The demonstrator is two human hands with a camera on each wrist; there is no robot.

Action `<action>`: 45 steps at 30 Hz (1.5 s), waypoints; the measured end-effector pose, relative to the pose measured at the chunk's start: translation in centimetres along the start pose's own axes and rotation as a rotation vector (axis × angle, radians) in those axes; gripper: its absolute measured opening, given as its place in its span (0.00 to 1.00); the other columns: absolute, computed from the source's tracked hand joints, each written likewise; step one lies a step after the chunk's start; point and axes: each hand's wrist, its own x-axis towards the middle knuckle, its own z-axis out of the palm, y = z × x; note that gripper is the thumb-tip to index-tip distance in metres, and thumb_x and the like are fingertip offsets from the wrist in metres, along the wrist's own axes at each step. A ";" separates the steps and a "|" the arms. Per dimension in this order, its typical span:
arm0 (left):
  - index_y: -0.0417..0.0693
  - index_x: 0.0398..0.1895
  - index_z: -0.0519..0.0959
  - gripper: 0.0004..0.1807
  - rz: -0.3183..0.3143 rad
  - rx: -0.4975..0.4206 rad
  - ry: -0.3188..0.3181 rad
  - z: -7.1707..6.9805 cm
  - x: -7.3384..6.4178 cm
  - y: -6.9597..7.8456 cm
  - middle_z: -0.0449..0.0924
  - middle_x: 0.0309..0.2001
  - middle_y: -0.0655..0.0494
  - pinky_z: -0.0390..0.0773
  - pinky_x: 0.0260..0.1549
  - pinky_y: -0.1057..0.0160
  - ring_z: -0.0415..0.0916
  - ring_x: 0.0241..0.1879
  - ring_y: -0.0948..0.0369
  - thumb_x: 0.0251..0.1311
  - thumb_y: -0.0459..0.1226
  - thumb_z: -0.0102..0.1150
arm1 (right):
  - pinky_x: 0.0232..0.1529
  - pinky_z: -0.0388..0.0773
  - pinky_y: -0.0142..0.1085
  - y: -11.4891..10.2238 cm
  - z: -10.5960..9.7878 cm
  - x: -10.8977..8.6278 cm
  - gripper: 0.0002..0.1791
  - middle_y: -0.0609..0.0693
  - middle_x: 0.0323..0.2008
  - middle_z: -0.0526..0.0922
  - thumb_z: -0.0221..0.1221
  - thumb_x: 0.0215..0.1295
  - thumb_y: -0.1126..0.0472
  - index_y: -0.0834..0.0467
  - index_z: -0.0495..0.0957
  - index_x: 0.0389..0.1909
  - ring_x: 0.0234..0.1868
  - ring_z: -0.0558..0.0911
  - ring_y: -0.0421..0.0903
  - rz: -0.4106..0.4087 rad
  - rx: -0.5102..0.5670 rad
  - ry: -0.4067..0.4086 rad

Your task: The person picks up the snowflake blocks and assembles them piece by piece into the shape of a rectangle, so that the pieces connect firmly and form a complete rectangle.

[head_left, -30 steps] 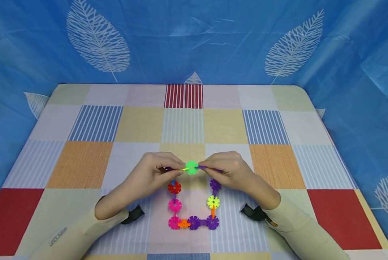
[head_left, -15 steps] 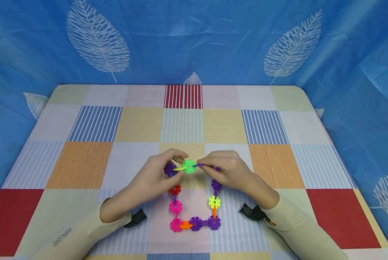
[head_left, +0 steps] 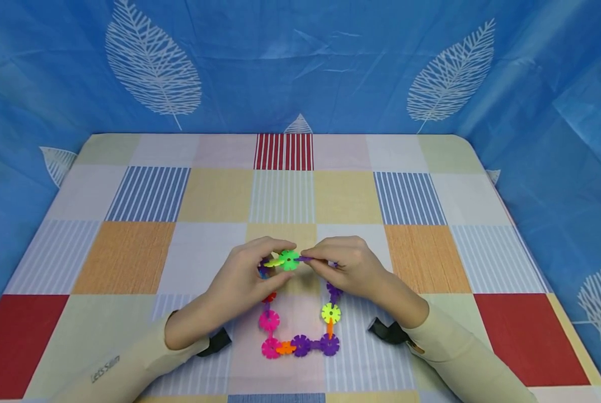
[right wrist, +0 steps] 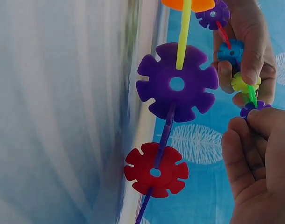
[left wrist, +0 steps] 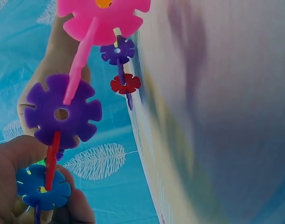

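Observation:
Both hands meet above a chain of interlocking flower discs. The left hand (head_left: pixel 242 274) has its thumb and forefinger round a green flower disc (head_left: pixel 290 266), which is slotted to a yellow disc (head_left: pixel 272 262). Close by on the right, the right hand (head_left: pixel 353 266) pinches a purple disc (head_left: pixel 304 258) whose end meets the green one. In the left wrist view a blue disc (left wrist: pixel 58 189) hangs in front of the left fingers, joined through a red piece to a purple disc (left wrist: pixel 39 107). Some links are hidden behind the hands.
The chain's lower part forms a U on the patchwork tablecloth (head_left: pixel 215 196), with pink discs (head_left: pixel 269 324) at left, a purple disc (head_left: pixel 329 350) at the lower right corner and a yellow disc (head_left: pixel 335 313) above it. A blue leaf-patterned curtain (head_left: pixel 300 67) surrounds the table.
The left hand has shifted right along the chain, opening its fingers from the yellow disc and bringing them round the green one. The right hand keeps its pinch on the purple disc.

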 end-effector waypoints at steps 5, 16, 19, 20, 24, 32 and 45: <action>0.46 0.49 0.81 0.20 0.004 0.000 0.000 -0.3 0.2 -0.2 0.82 0.40 0.61 0.78 0.30 0.69 0.75 0.33 0.64 0.51 0.34 0.74 | 0.27 0.77 0.26 0.2 -0.3 0.0 0.11 0.48 0.34 0.86 0.66 0.60 0.66 0.63 0.85 0.43 0.29 0.81 0.36 0.080 -0.009 -0.068; 0.47 0.49 0.82 0.21 -0.027 0.010 -0.015 -1.0 0.6 -0.4 0.81 0.39 0.62 0.77 0.28 0.69 0.73 0.30 0.67 0.51 0.36 0.74 | 0.36 0.79 0.38 1.9 -4.9 -0.4 0.14 0.46 0.41 0.84 0.62 0.61 0.66 0.58 0.83 0.48 0.37 0.78 0.37 0.529 -0.108 -0.410; 0.48 0.49 0.82 0.21 -0.027 0.009 -0.015 -1.1 0.7 -0.4 0.81 0.40 0.62 0.77 0.29 0.69 0.73 0.30 0.67 0.51 0.36 0.74 | 0.43 0.79 0.38 2.5 -5.5 -0.8 0.14 0.45 0.43 0.83 0.61 0.59 0.67 0.57 0.84 0.47 0.41 0.79 0.40 0.601 -0.135 -0.520; 0.48 0.49 0.82 0.20 -0.027 0.010 -0.015 -1.1 0.7 -0.4 0.81 0.40 0.62 0.77 0.29 0.69 0.73 0.31 0.67 0.51 0.36 0.74 | 0.44 0.78 0.38 2.6 -5.6 -0.9 0.15 0.45 0.43 0.82 0.61 0.59 0.67 0.57 0.84 0.47 0.42 0.79 0.41 0.614 -0.137 -0.546; 0.47 0.49 0.82 0.21 -0.028 0.011 -0.012 -1.0 0.6 -0.6 0.81 0.40 0.62 0.77 0.28 0.69 0.72 0.30 0.68 0.51 0.35 0.74 | 0.43 0.77 0.38 2.7 -5.7 -1.2 0.12 0.42 0.41 0.80 0.63 0.57 0.63 0.53 0.84 0.43 0.40 0.77 0.40 0.660 -0.132 -0.610; 0.47 0.49 0.82 0.21 -0.041 0.009 -0.011 -0.9 0.6 -0.6 0.81 0.39 0.63 0.77 0.28 0.70 0.72 0.29 0.68 0.49 0.35 0.75 | 0.30 0.74 0.34 2.9 -5.9 -1.3 0.06 0.39 0.27 0.77 0.63 0.59 0.63 0.49 0.79 0.36 0.28 0.74 0.40 0.704 0.028 -0.631; 0.48 0.49 0.82 0.21 -0.043 0.020 -0.001 -0.4 0.3 -0.8 0.81 0.37 0.63 0.77 0.28 0.70 0.73 0.29 0.68 0.49 0.36 0.76 | 0.35 0.76 0.37 2.2 -5.6 -1.4 0.09 0.44 0.31 0.80 0.61 0.66 0.66 0.49 0.80 0.42 0.33 0.77 0.43 0.711 0.280 -0.488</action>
